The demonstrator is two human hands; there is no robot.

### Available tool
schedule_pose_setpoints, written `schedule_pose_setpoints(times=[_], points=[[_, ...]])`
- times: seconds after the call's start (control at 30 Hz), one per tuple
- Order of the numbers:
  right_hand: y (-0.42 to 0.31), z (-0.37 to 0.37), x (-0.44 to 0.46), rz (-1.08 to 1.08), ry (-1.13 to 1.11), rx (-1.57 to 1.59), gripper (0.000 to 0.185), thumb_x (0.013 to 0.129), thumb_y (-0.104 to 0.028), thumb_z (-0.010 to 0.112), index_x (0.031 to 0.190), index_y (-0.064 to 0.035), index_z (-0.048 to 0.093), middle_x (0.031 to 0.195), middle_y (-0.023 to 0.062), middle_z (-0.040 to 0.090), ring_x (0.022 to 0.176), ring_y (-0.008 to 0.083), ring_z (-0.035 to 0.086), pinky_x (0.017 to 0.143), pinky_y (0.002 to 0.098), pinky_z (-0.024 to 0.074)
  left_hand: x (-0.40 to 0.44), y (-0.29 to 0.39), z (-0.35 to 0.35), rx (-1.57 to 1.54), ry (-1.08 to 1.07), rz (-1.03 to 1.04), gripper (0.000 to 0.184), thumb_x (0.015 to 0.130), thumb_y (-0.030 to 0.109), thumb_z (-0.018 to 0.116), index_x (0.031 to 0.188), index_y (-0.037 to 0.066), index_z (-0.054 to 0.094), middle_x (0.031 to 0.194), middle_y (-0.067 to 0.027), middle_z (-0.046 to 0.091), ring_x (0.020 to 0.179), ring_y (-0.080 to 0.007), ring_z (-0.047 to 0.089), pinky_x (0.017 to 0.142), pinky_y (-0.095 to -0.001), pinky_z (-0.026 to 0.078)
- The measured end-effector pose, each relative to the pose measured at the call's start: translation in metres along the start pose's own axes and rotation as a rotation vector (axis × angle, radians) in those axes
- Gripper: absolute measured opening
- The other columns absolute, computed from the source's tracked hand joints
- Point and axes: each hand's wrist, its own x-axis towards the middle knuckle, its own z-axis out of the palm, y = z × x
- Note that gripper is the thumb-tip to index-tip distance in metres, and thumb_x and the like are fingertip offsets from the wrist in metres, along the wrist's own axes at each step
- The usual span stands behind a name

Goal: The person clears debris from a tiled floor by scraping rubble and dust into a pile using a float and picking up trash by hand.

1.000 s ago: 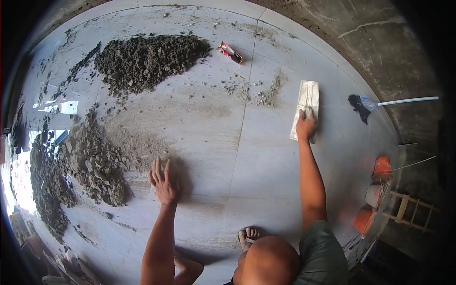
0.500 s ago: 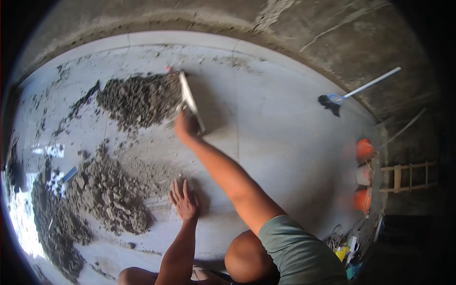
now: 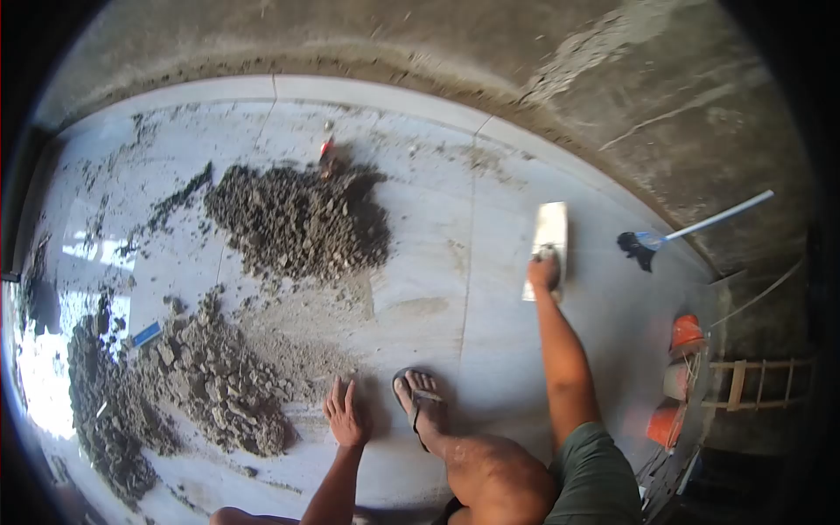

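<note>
My right hand (image 3: 542, 272) is wrapped around the handle of a pale rectangular plastering float (image 3: 550, 226), out to the right over the tiled floor (image 3: 411, 324). My left hand (image 3: 347, 422) rests palm down on the tiles with its fingers spread. Just left of it lies a lumpy pile of grey mortar (image 3: 214, 376). Farther forward sits a second, darker mortar pile (image 3: 297, 219), with a small red-tipped object (image 3: 326, 150) at its far edge; I cannot make out its kind.
A broom (image 3: 643, 247) with a pale handle leans at the right edge. Orange buckets (image 3: 687, 331) and a wooden ladder (image 3: 738, 385) stand beyond. A blue object (image 3: 146, 334) lies by the near pile. My sandalled foot (image 3: 421, 402) is beside my left hand.
My right hand has swung the float away from the far mortar pile to the right. My left hand stays on the floor. My sandalled foot now shows, and the view has shifted.
</note>
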Motion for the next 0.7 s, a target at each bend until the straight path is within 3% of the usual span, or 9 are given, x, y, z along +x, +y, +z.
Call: schedule_pose_setpoints(times=[0.03,0.1,0.17,0.23,0.37,0.43,0.57,0.63,0.7], points=[[0.01,0.009,0.011,0.086,-0.034,0.022,0.052,0.091,-0.036,0.059,0.133,-0.0055,0.054,0.123,0.0204,0.063,0.115,0.0374,0.06,0.098,0.0461,0.0472,-0.003,-0.006,-0.002,0.029,-0.039,0.023,0.062,0.083,0.015,0.056,0.144,0.015,0.045,0.154,-0.0154,0.036,0.14,-0.0337,0.034,0.115,-0.0521,0.021],[0.026,0.034,0.039,0.054,-0.009,0.096,0.05,0.091,-0.041,0.06,0.127,-0.0065,0.059,0.123,0.0205,0.063,0.115,0.0373,0.06,0.096,0.0468,0.0478,0.003,-0.019,-0.007,0.078,-0.076,0.064,0.061,0.082,0.016,0.054,0.142,0.016,0.047,0.154,-0.0139,0.035,0.139,-0.0325,0.035,0.114,-0.0512,0.022],[-0.014,0.02,0.048,0.064,0.044,0.095,0.056,0.092,-0.05,0.057,0.126,-0.0051,0.06,0.119,0.0199,0.066,0.108,0.0396,0.064,0.09,0.0477,0.0508,0.005,-0.027,-0.013,0.093,-0.133,0.053,0.057,0.087,0.018,0.049,0.144,0.02,0.047,0.156,-0.0121,0.034,0.141,-0.0318,0.033,0.115,-0.051,0.021],[-0.081,-0.018,0.045,-0.002,-0.1,0.052,0.058,0.094,-0.052,0.052,0.124,-0.0031,0.061,0.117,0.0217,0.066,0.107,0.0413,0.063,0.088,0.0482,0.0512,0.002,-0.032,-0.018,0.112,-0.141,0.042,0.056,0.089,0.019,0.047,0.145,0.022,0.047,0.156,-0.0117,0.033,0.142,-0.0314,0.032,0.115,-0.051,0.02],[-0.188,-0.013,0.049,-0.313,-0.167,0.167,0.058,0.099,-0.048,0.045,0.124,0.0014,0.059,0.118,0.0254,0.064,0.11,0.0437,0.061,0.092,0.0479,0.0479,-0.005,-0.041,-0.019,0.132,-0.102,-0.08,0.054,0.091,0.022,0.045,0.145,0.025,0.046,0.156,-0.0098,0.033,0.144,-0.0291,0.03,0.118,-0.0491,0.017],[-0.249,-0.034,0.013,-0.44,-0.219,0.175,0.057,0.1,-0.048,0.045,0.125,0.0017,0.058,0.119,0.0267,0.063,0.111,0.0439,0.06,0.093,0.0472,0.0473,-0.004,-0.044,-0.014,0.148,-0.079,-0.095,0.058,0.088,0.023,0.048,0.146,0.028,0.045,0.157,-0.0092,0.033,0.144,-0.0277,0.03,0.119,-0.0485,0.018],[-0.302,-0.007,-0.073,-0.656,-0.312,0.584,0.067,0.099,-0.049,0.05,0.126,0.012,0.053,0.117,0.0367,0.059,0.113,0.0492,0.056,0.096,0.0473,0.0452,-0.005,-0.042,-0.016,0.119,-0.034,-0.123,0.064,0.081,0.026,0.058,0.144,0.028,0.046,0.156,-0.0094,0.034,0.143,-0.0282,0.032,0.118,-0.0483,0.019],[-0.341,-0.037,-0.127,-0.665,-0.511,0.531,0.066,0.099,-0.049,0.048,0.127,0.011,0.052,0.118,0.036,0.059,0.114,0.0492,0.056,0.097,0.0475,0.0451,-0.004,-0.042,-0.018,0.104,-0.008,-0.107,0.064,0.079,0.026,0.06,0.141,0.024,0.05,0.154,-0.0124,0.037,0.142,-0.0311,0.034,0.117,-0.0492,0.021],[-0.381,-0.067,-0.169,-0.615,-0.614,0.495,0.067,0.1,-0.049,0.047,0.129,0.0114,0.051,0.121,0.0357,0.058,0.117,0.0481,0.055,0.099,0.0471,0.0433,-0.006,-0.041,-0.017,0.106,-0.024,-0.123,0.067,0.079,0.028,0.063,0.144,0.027,0.047,0.156,-0.0101,0.035,0.143,-0.0281,0.033,0.118,-0.0486,0.02]])
